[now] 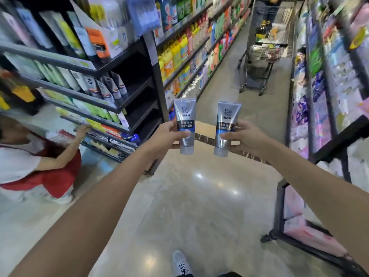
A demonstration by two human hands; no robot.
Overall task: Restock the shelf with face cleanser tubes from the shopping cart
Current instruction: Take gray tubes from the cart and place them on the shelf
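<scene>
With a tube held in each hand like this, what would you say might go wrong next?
1. Both hands, left and right, are occupied by silver face cleanser tubes, so neither could likely steady the shelf stock.
2. A crouching person in red works at the black shelf unit; reaching in might crowd them.

Supermarket aisle, personal-care and cleaning section. Dark metal shelves on the left packed with cleanser tubes; further along, rows of coloured detergent bottles. Right-side racks hold packaged soft goods. Polished tile floor; a loaded shopping cart stands far down the aisle.
</scene>
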